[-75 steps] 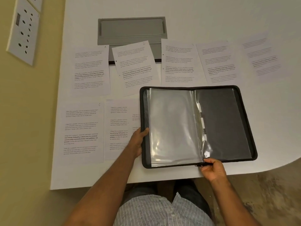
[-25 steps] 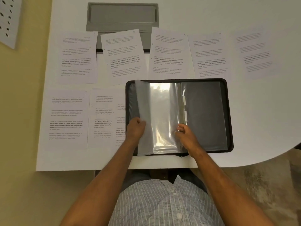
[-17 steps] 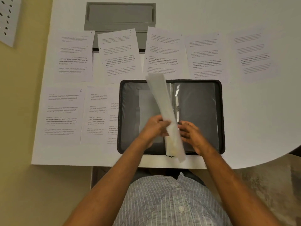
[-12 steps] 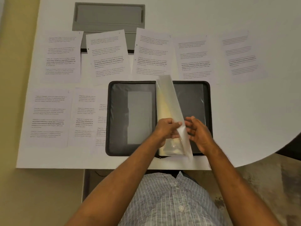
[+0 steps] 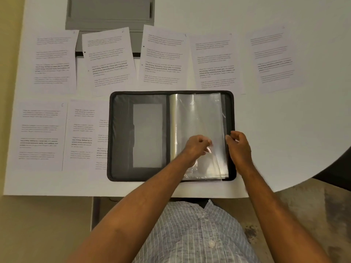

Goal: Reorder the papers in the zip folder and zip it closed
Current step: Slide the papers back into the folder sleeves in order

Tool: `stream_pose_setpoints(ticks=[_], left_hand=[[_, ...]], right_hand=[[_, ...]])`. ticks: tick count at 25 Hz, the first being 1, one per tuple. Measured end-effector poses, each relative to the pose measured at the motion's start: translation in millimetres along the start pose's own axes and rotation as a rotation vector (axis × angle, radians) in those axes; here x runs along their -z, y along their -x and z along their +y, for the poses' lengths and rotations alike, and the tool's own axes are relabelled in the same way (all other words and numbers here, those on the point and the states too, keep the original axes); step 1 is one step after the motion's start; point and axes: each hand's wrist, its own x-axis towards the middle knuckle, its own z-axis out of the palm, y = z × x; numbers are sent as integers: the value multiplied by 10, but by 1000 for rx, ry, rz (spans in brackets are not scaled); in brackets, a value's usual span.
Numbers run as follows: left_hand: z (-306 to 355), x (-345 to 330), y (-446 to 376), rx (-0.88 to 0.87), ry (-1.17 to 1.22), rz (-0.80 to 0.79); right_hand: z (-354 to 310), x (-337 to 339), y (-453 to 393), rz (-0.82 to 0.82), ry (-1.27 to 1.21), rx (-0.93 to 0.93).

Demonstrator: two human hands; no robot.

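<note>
Below, both hands, left (image 5: 197, 147) and right (image 5: 238, 144), pinching clear sleeves (image 5: 197, 114) on the open zip folder's (image 5: 121, 133) right half.

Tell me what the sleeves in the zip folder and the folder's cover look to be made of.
Sleeves: thin clear plastic film, glossy; they are see-through, catch bright glare and wrinkle near the left hand.
Zip folder cover: probably dark grey woven fabric or a synthetic, matte; it shows no shine, and a raised black edging runs round its rim.

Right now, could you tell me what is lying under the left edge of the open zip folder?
A printed sheet runs under the zip folder; only its left strip of text shows. How far it reaches beneath, and whether another sheet lies there, is hidden.
</note>
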Motion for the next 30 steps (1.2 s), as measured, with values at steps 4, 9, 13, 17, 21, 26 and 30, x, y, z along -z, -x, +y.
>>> stream_pose_setpoints(ticks=[4, 9, 13, 17, 21, 26, 30], left_hand=[[-21, 37, -35, -32, -38, 60], [23, -46, -7, -163, -71, 53], [13, 20, -40, -208, -228, -2], [-60, 305, -83, -362, -671, 313], [-250, 687, -106, -333, -750, 367], [-315, 922, -53, -375, -941, 226], [-242, 1183, -38, -378, -789, 123]], right_hand=[[-129, -113, 10, 53, 10, 186], [-471, -412, -86, -297, 119, 155], [-437, -443, -306, -187, 188, 134], [-376, -348, -410, -96, 38, 66], [-322, -332, -489, -18, 41, 10], [-140, -478, -553, 38, -31, -35], [-267, -604, -363, 171, 75, 22]])
